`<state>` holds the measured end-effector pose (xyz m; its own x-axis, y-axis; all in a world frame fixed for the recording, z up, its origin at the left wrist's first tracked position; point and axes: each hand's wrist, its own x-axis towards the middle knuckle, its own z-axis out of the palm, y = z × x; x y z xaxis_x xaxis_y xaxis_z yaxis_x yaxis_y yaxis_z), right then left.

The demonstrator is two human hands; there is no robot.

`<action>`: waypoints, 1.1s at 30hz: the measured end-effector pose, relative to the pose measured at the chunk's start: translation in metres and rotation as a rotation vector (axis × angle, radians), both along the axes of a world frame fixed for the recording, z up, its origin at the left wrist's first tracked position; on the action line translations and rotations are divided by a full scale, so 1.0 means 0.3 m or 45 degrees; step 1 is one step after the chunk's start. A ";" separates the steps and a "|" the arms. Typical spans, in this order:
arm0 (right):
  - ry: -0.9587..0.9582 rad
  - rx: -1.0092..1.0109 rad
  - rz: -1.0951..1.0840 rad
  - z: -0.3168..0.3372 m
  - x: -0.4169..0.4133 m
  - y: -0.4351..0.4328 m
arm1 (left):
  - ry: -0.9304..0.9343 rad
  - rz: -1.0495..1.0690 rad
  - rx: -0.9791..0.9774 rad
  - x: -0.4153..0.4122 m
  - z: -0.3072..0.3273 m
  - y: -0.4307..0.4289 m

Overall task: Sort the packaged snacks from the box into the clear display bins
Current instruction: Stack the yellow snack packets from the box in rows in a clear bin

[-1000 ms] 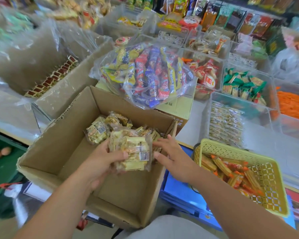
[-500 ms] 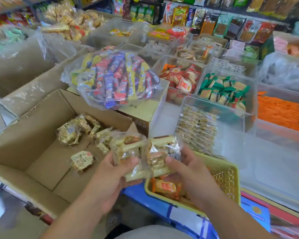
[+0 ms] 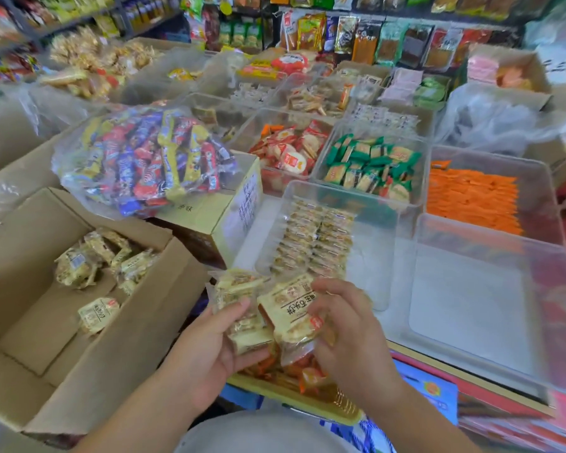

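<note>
As the head view is the only 1 given, everything is told from it. A bundle of pale yellow snack packets [image 3: 285,308] is held up between both hands, above a yellow basket [image 3: 311,402] of orange-wrapped snacks and just in front of the bench [image 3: 397,302]. The left hand [image 3: 209,348] is wrapped under the left part of the bundle, its fingers [image 3: 236,307] curled and the thumb pressed on top. The right hand [image 3: 347,338] is closed on the right packet, printed face up, with its fingers curled over the far edge.

To the left, an open cardboard box [image 3: 151,315] is seen with more packets of the same kind [image 3: 89,256] lying loose in its far corner. Just beyond the hands, a clear bin [image 3: 371,246] on the bench is partly filled with 2 neat rows of like packets. Beside it on the right stands another clear bin [image 3: 471,308]. Behind the box, a clear bag of mixed bars [image 3: 144,158] rests on a closed carton [image 3: 232,214].
</note>
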<state>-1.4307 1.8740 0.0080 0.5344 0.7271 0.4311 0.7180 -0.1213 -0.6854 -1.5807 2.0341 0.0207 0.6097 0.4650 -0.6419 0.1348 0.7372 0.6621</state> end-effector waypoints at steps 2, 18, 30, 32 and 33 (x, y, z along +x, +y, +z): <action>-0.045 0.004 0.026 0.001 0.013 -0.006 | 0.028 -0.004 -0.008 0.024 -0.006 0.001; -0.234 -0.960 -0.095 -0.152 0.600 -0.020 | 0.148 -0.166 0.138 0.295 -0.159 0.057; -0.763 -1.694 0.233 -0.275 0.654 0.186 | 0.048 -0.141 0.080 0.253 -0.190 0.087; -0.717 -1.743 0.249 -0.303 0.641 0.188 | 0.042 -0.145 0.075 0.242 -0.196 0.084; -0.686 -1.759 0.250 -0.316 0.635 0.187 | 0.038 -0.145 0.073 0.237 -0.198 0.084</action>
